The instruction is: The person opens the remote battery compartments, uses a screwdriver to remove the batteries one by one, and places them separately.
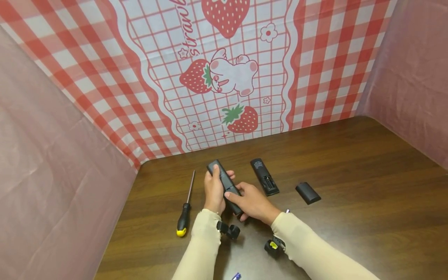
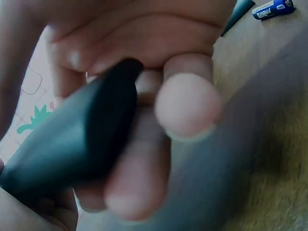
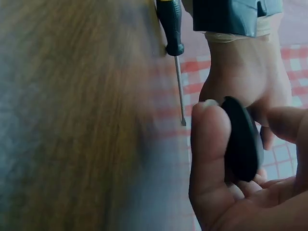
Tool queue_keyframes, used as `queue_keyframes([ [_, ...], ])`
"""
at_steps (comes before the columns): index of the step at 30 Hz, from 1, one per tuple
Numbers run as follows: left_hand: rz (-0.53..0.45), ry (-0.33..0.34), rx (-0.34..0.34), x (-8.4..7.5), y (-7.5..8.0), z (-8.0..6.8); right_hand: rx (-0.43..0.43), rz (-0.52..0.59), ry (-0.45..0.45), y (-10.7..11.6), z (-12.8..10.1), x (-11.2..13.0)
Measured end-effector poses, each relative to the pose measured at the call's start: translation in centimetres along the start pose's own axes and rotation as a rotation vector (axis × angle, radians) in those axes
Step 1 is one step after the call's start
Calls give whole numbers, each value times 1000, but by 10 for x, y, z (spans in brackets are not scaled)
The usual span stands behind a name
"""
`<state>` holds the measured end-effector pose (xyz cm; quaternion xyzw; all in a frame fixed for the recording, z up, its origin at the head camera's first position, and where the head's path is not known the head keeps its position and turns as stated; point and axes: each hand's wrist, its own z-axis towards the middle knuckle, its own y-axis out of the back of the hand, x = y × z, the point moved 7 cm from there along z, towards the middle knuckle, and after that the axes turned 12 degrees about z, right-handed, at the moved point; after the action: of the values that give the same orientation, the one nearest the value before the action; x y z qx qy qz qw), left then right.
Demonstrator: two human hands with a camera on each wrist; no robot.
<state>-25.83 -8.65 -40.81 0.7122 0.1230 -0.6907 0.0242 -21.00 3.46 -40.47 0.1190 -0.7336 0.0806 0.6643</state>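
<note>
Both hands hold a black remote control (image 1: pixel 228 184) with its plain back turned up, over the middle of the table. The left hand (image 1: pixel 213 191) grips its far half, thumb lying along the back. Around the near half curl the fingers of the right hand (image 1: pixel 254 203), whose thumb presses on the back close to a seam. In the right wrist view the remote's dark end (image 3: pixel 243 139) shows between thumb and fingers. A second remote (image 1: pixel 264 177) lies right of the hands, its battery compartment uncovered. Beside that rests a loose black battery cover (image 1: pixel 308 193).
A screwdriver (image 1: pixel 184 214) with a black and yellow handle lies left of the hands, blade pointing away. Near the front is a blue battery (image 2: pixel 272 8). A strawberry-print cloth (image 1: pixel 224 77) hangs behind the wooden table (image 1: pixel 350 163), with pink cloth at both sides.
</note>
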Motion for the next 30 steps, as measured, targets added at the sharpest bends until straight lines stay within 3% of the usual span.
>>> queue_keyframes([
  [7, -9, 13, 28, 0, -3, -2, 22, 204, -82, -6, 4, -7],
  [12, 10, 7, 27, 0, -4, -2, 40, 285, -109, -10, 5, -10],
  [23, 59, -43, 59, -4, -8, -2, 9, 335, -177, -9, 4, -9],
  [30, 76, -29, 80, -5, -8, -5, 2, 333, -234, -6, 4, -9],
])
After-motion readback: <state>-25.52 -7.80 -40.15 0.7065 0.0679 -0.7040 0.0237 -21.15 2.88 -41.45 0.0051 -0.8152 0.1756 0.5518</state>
